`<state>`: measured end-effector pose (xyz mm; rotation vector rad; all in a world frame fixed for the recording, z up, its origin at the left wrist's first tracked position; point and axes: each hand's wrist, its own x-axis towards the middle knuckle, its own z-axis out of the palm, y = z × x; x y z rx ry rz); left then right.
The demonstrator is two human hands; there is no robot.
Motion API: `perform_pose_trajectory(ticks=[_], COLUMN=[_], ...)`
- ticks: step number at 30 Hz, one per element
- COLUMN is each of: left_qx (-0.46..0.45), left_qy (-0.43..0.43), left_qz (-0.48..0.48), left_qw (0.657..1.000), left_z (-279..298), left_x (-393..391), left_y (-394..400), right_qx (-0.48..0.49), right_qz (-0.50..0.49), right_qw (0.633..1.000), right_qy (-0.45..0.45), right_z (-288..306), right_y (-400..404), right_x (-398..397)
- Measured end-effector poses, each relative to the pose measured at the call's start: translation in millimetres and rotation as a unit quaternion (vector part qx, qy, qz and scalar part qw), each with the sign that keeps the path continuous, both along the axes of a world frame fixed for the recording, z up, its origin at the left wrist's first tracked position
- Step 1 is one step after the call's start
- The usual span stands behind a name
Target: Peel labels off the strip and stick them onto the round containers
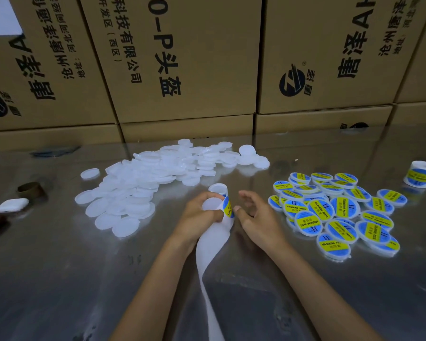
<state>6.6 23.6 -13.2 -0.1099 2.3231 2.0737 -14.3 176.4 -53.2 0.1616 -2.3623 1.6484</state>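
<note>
Label roll point(225, 201) at frame centre, held by left hand point(199, 214), fingers curled round it together with a plain white round container point(210, 204) pressed against the roll's face. Blue-yellow label visible on the roll's outer wrap. White backing strip point(208, 262) trails from the roll toward 6 o'clock, down between the forearms, off the bottom edge. Right hand point(253, 214) just beside the roll at 3 o'clock, fingers spread and loosely bent, holding nothing; thumb tip close to the roll, contact unclear.

Pile of unlabelled white containers point(145, 183) at 10 to 12 o'clock of the hands, overlapping, spread wide on the tabletop point(59, 279). Pile of labelled containers point(337, 210) at 3 o'clock, blue-yellow "SOLDERING PASTE" labels up, many leaning on each other. Second label roll point(420, 174) stands apart at far 2 o'clock.

Tabletop shiny, reflective. At 9 o'clock near the left edge: small white case point(12, 205), brown tape roll point(31, 190) behind it. Stacked cardboard boxes point(182, 57) with printed Chinese text fill the 12 o'clock background.
</note>
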Motion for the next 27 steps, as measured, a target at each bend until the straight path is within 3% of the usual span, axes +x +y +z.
perform_pose_trajectory(ticks=[7, 12, 17, 27], left_qx=[-0.015, -0.004, -0.042, -0.039], left_qy=[-0.015, 0.005, 0.033, 0.061], left_qz=[-0.044, -0.022, -0.007, -0.014], left_qw=[0.999, 1.0, 0.999, 0.997], left_z=[2.9, -1.7, -5.1, -5.0], left_x=[1.1, -3.7, -9.1, -7.2], left_y=[0.1, 3.2, 5.4, 9.2], right_qx=[-0.002, 0.004, 0.09, 0.162], right_qz=[0.029, 0.031, -0.025, -0.05], right_qw=[1.0, 1.0, 0.993, 0.975], right_qy=[-0.008, -0.006, 0.068, 0.142], right_z=[2.8, 6.4, 6.9, 11.1], right_y=[1.5, 2.0, 1.6, 3.1], right_x=[2.5, 5.5, 11.0, 17.2])
